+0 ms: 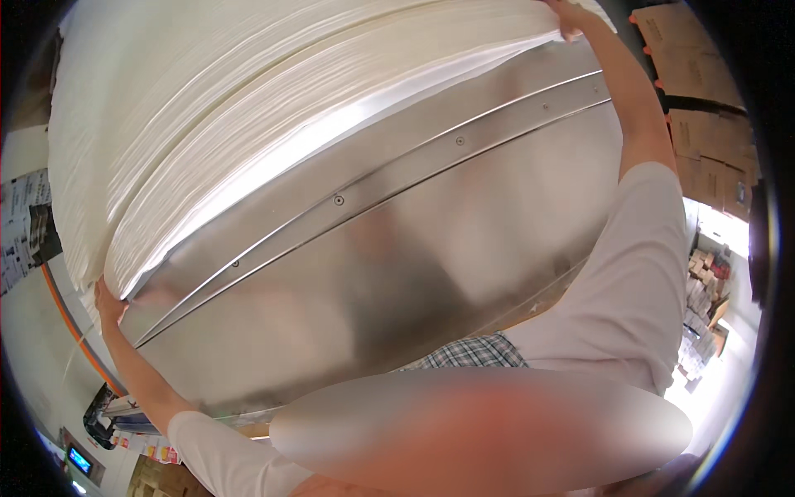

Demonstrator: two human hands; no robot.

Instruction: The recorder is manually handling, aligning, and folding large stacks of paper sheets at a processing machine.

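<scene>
A thick stack of thin, soft white sheets (248, 141) lies across the far side of a metal worktable (513, 178). The kind of material is not plain. At the stack's near left corner, my left hand (110, 305) is closed on the edge, its fingers partly hidden by the layers. My right arm reaches far out, and my right hand (571, 18) grips the far right corner near the top of the view. Between the two hands the stack's front edge runs in a long curve, with a smooth, bright white layer at the bottom.
A raised metal strip with screws (460, 142) crosses the table. Cardboard boxes (704, 149) are stacked at the right, with a pile of smaller packages (704, 319) below them. An orange strip (70, 319) and a small lit screen (80, 460) are at the left.
</scene>
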